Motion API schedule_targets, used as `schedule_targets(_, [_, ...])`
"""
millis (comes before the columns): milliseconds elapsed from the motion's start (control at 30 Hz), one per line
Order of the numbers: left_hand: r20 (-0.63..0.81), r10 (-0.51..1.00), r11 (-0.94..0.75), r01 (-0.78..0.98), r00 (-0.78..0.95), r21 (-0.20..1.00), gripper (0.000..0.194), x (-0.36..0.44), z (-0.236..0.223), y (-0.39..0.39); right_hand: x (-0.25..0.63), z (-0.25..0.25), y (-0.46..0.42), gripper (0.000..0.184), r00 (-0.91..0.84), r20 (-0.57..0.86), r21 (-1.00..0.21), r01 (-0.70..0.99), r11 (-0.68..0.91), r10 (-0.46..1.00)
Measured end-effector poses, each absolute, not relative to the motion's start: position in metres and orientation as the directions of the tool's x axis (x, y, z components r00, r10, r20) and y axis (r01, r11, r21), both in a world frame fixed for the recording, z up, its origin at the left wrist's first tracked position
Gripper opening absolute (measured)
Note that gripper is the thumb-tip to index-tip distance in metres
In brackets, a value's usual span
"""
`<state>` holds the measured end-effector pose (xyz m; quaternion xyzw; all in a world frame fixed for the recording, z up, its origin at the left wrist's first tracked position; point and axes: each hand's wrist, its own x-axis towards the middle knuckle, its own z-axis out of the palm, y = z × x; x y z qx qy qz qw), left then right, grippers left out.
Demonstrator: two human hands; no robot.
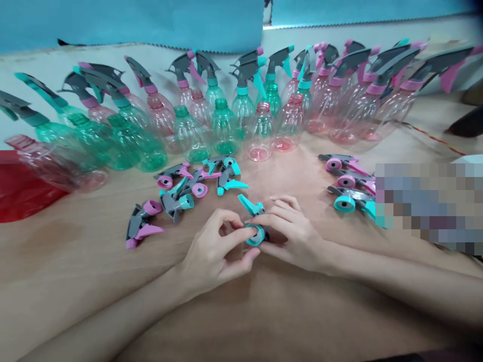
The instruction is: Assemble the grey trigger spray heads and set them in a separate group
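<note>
Toward the counter's [264, 317] near edge, the right hand [296, 229] grasps a teal spray head [258, 208]; the left hand [213, 246] puts a finger to its collar [255, 243], whether pinching I cannot tell. Apparently fitting or checking its inside, this calls for steady support and straight pressure.

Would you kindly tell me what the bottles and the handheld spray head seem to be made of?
Bottles: probably glossy, tinted plastic; bright highlights streak their see-through walls, though looks alone don't exclude glass.
Spray head: likely moulded plastic, smooth-looking; its grey and turquoise parts are opaque.
</note>
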<state>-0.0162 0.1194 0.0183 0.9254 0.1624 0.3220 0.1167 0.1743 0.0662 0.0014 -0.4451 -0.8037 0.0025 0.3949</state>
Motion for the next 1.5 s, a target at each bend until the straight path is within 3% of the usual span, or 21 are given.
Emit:
schedule_targets(100, [0.580,0.324,-0.944,0.213,0.747,0.253,0.021,-0.016,0.018,0.119,0.175,0.001,0.065,0.019,-0.283,0.625,-0.358,0.724,0.590,0.727])
schedule_targets(267, [0.588,0.167,-0.983,0.178,0.792,0.040,0.033,-0.015,0.018,0.114,0.179,0.003,0.057,0.022,-0.225,0.617,-0.388,0.747,0.540,0.754])
schedule_targets(333, [0.578,0.185,-0.982,0.172,0.795,0.077,0.034,-0.014,0.018,0.113,0.182,0.006,0.051,0.022,-0.217,0.607,-0.385,0.761,0.522,0.764])
schedule_targets(467, [0.558,0.389,-0.921,0.328,0.732,0.212,0.022,-0.012,0.019,0.123,0.201,0.013,0.040,0.025,-0.211,0.552,-0.289,0.859,0.423,0.807])
schedule_targets(733, [0.311,0.754,-0.645,0.742,0.578,0.186,0.034,0.012,0.046,0.192,0.261,0.011,0.027,0.026,-0.103,0.434,-0.104,0.981,0.163,0.895])
schedule_targets(900, [0.042,0.766,-0.639,0.751,0.642,0.165,0.027,0.030,0.067,0.235,0.269,0.010,0.016,0.031,-0.066,0.404,-0.056,0.994,0.097,0.913])
schedule_targets(1133, [-0.123,0.758,-0.638,0.767,0.641,0.067,0.022,0.044,0.075,0.251,0.259,0.012,0.012,0.026,-0.023,0.429,-0.054,0.997,0.051,0.903])
schedule_targets(1400, [-0.050,0.686,-0.723,0.688,0.726,0.060,0.008,0.054,0.065,0.231,0.261,0.018,0.021,0.023,-0.055,0.392,0.003,0.998,0.058,0.918])
schedule_targets(1500, [0.013,0.612,-0.788,0.609,0.791,0.094,0.013,0.054,0.063,0.209,0.263,0.017,0.022,0.023,-0.071,0.409,0.030,0.997,0.064,0.910])
